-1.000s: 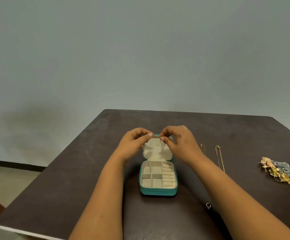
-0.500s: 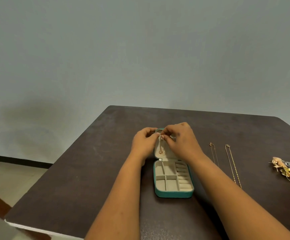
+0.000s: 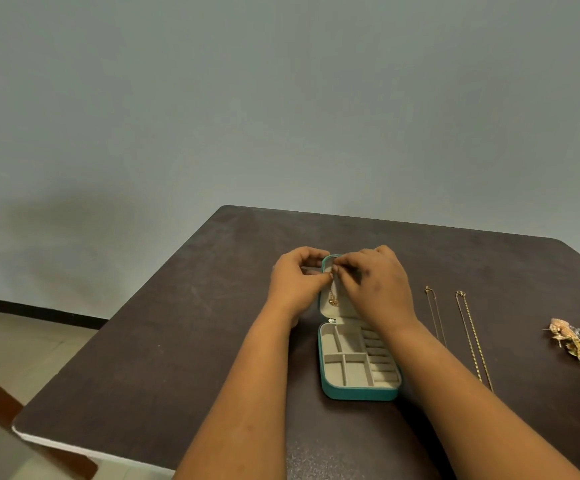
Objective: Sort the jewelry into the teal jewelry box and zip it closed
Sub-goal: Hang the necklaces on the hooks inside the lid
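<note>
I am pinching the necklace (image 3: 332, 296) with both hands (image 3: 297, 284) (image 3: 378, 284), hooking it gently inside the lid (image 3: 326, 308).

Single head-worn view, wide-angle, aimed forward and slightly down. The dark surface (image 3: 163, 341) is seen from its near edge, at arm's reach, filling the lower half. The upper half is taken by a plain wall (image 3: 281, 98). Floor (image 3: 21, 348) is glimpsed lower left.
</note>
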